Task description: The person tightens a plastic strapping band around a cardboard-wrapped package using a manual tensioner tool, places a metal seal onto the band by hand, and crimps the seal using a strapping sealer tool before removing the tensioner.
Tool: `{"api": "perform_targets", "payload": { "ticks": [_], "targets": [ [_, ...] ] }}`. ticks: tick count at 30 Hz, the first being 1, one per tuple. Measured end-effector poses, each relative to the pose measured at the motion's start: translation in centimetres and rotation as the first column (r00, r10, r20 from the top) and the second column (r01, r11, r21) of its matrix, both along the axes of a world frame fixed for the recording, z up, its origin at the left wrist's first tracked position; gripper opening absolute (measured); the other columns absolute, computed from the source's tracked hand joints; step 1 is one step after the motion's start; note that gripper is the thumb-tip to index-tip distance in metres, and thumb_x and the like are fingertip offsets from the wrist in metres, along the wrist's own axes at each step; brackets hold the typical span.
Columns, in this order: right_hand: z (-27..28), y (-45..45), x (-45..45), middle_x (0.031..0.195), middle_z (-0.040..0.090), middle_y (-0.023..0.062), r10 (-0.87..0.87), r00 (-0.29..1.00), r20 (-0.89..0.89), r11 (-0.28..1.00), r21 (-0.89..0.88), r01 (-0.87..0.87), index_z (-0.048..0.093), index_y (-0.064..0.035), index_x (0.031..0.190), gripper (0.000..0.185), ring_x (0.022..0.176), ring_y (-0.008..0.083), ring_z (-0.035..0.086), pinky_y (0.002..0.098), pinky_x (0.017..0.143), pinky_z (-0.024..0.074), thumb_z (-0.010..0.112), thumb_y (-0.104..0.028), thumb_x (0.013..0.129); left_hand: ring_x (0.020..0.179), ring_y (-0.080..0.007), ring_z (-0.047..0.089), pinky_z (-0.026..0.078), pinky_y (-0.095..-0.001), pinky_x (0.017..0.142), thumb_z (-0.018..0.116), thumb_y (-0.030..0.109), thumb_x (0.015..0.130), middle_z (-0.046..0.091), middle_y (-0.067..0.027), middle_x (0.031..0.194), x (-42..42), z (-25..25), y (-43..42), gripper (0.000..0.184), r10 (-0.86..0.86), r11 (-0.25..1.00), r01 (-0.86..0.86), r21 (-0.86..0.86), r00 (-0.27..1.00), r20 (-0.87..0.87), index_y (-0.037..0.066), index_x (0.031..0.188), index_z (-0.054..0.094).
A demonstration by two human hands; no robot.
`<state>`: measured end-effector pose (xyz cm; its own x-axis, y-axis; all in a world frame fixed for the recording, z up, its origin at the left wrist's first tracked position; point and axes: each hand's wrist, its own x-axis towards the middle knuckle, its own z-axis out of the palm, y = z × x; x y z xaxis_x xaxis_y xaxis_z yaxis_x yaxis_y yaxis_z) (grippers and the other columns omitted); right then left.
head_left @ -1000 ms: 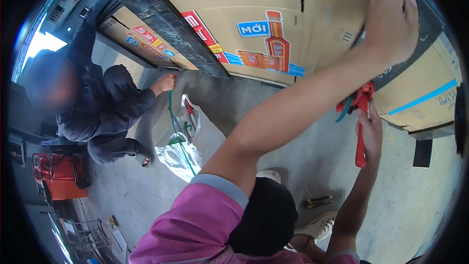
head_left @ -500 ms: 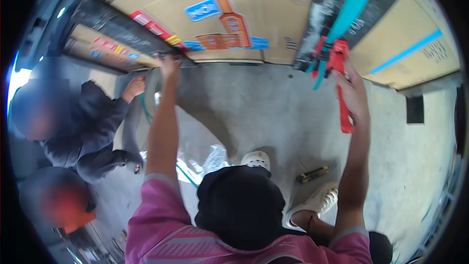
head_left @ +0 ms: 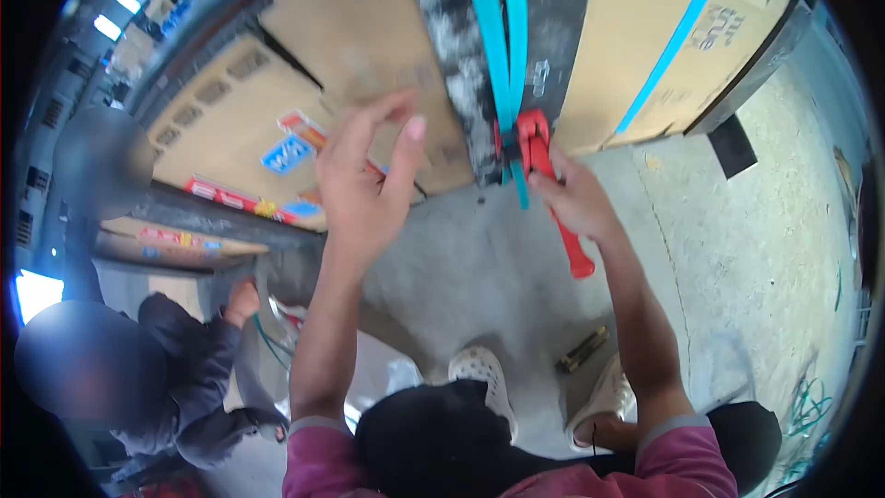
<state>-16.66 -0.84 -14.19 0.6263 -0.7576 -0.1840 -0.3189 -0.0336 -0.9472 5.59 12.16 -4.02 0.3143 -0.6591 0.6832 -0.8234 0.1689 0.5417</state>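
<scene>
My right hand [head_left: 579, 201] grips the long handle of a red strapping tensioner [head_left: 536, 143]. A teal strap [head_left: 489, 28] runs down to the tool along a dark corner board [head_left: 562, 23], and its loose end sticks out below. Alongside it, a second length of strap [head_left: 516, 37] also leads into the tool. My left hand [head_left: 364, 175] is raised in the air before a cardboard carton [head_left: 369, 23], thumb and fingers apart, holding nothing. Whether its fingertips touch the carton I cannot tell.
Another carton [head_left: 645, 46] with a blue stripe stands at the right. A person in dark clothes [head_left: 184, 378] crouches at the left, one hand [head_left: 243, 301] near a green strap. On the concrete floor lies a small dark and yellow object [head_left: 583, 350]. Tangled strap [head_left: 807, 410] lies far right.
My left hand has left the lower edge of the carton stack and come up and right, opening. The view has turned rightward. My right hand still grips the tensioner.
</scene>
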Motion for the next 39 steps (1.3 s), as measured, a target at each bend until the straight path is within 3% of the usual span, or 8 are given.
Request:
{"api": "perform_targets", "payload": {
  "ticks": [4, 7, 10, 18, 21, 26, 31, 39],
  "targets": [
    [0.4, 0.3, -0.1, 0.076, 0.062, 0.0055, -0.01, 0.998, 0.057, 1.0, -0.025, 0.012, 0.038, -0.0086, 0.153, 0.062, 0.059, 0.0157, 0.059, 0.0338, 0.057, 0.0496, 0.062, -0.018, 0.097, 0.11, -0.0329, 0.064, 0.043, -0.0481, 0.104, 0.073, 0.028, 0.093, 0.069, -0.016, 0.116, -0.2, 13.2, -5.9, 0.043, 0.14, 0.912, 0.07, -0.404, 0.873, 0.467, 0.0, 0.125, 0.064],
    [-0.5, -0.1, -0.3, 0.075, 0.062, 0.0068, -0.005, 0.999, 0.032, 1.0, -0.007, 0.006, 0.037, -0.0067, 0.152, 0.061, 0.058, 0.0169, 0.061, 0.0346, 0.057, 0.0503, 0.061, -0.018, 0.097, 0.132, -0.0376, 0.051, 0.019, -0.0755, 0.111, 0.056, 0.062, 0.095, 0.059, -0.0203, 0.134, 1.4, 17.4, -8.9, 0.071, 0.25, 0.958, -0.265, -0.11, 0.583, 0.773, 0.005, 0.137, 0.057],
    [-0.5, -0.2, -0.3, 0.075, 0.062, 0.0065, 0.011, 0.999, 0.043, 0.999, 0.031, -0.012, 0.043, -0.0095, 0.146, 0.053, 0.058, 0.0164, 0.061, 0.0344, 0.057, 0.0509, 0.061, -0.017, 0.097, 0.131, -0.0387, 0.051, 0.014, -0.0758, 0.113, 0.047, 0.069, 0.096, 0.059, -0.022, 0.134, 1.8, 18.7, -11.7, 0.075, -0.12, 0.887, -0.147, 0.438, 0.842, 0.525, 0.005, 0.133, 0.059],
    [0.6, -0.3, -0.5, 0.079, 0.067, 0.0178, 0.04, 0.999, 0.025, 0.999, -0.028, -0.04, 0.027, 0.0071, 0.154, 0.075, 0.064, 0.0295, 0.068, 0.0391, 0.066, 0.054, 0.063, -0.018, 0.093, 0.096, -0.0373, 0.068, 0.051, -0.0439, 0.088, 0.07, 0.054, 0.091, 0.069, -0.0179, 0.096, -0.8, 16.5, -10.4, 0.057, 0.049, 0.998, -0.055, -0.006, 0.83, 0.556, -0.002, 0.103, 0.067],
    [-1.3, -0.6, -0.3, 0.09, 0.069, 0.0238, 0.004, 1.0, 0.023, 0.998, -0.057, -0.002, 0.028, 0.0074, 0.153, 0.075, 0.08, 0.0366, 0.07, 0.041, 0.077, 0.0541, 0.063, -0.02, 0.093, 0.069, -0.0238, 0.063, 0.048, -0.0332, 0.065, 0.077, 0.028, 0.09, 0.062, -0.0113, 0.072, -4.0, 11.3, -7.4, 0.033, 0.062, 0.941, 0.061, -0.333, 0.936, 0.346, -0.001, 0.085, 0.063],
    [-2.1, -0.5, 0.0, 0.09, 0.066, 0.0184, -0.042, 0.998, 0.041, 0.986, -0.158, 0.048, 0.035, 0.0028, 0.151, 0.067, 0.079, 0.0288, 0.064, 0.0375, 0.073, 0.051, 0.064, -0.019, 0.094, 0.073, -0.0161, 0.066, 0.051, -0.0344, 0.068, 0.047, 0.046, 0.105, 0.068, -0.0106, 0.074, -2.7, -8.8, -4.7, 0.051, -0.05, 0.658, 0.209, 0.723, 0.971, -0.234, 0.003, 0.09, 0.069],
    [-2.6, -0.6, 0.1, 0.083, 0.065, 0.0106, -0.045, 0.999, 0.029, 0.984, -0.171, 0.05, 0.027, 0.0023, 0.157, 0.076, 0.063, 0.0164, 0.062, 0.0328, 0.064, 0.0525, 0.066, -0.02, 0.095, 0.105, -0.0216, 0.065, 0.051, -0.0359, 0.091, 0.045, 0.047, 0.106, 0.068, -0.0066, 0.118, -10.9, -18.6, -3.7, 0.051, 0.083, 0.605, 0.748, 0.274, 0.282, -0.956, 0.002, 0.125, 0.062],
    [-2.3, -1.1, 0.3, 0.103, 0.067, 0.0182, -0.047, 0.999, 0.023, 0.948, -0.313, 0.052, 0.023, 0.0088, 0.155, 0.081, 0.086, 0.0244, 0.066, 0.0342, 0.079, 0.052, 0.066, -0.021, 0.094, 0.107, -0.0169, 0.064, 0.05, -0.0332, 0.094, 0.05, 0.027, 0.106, 0.068, -0.007, 0.11, -10.9, -21.8, -5.5, 0.028, -0.094, 0.74, 0.659, 0.135, 0.3, -0.949, 0.002, 0.115, 0.061]
  ]
}}
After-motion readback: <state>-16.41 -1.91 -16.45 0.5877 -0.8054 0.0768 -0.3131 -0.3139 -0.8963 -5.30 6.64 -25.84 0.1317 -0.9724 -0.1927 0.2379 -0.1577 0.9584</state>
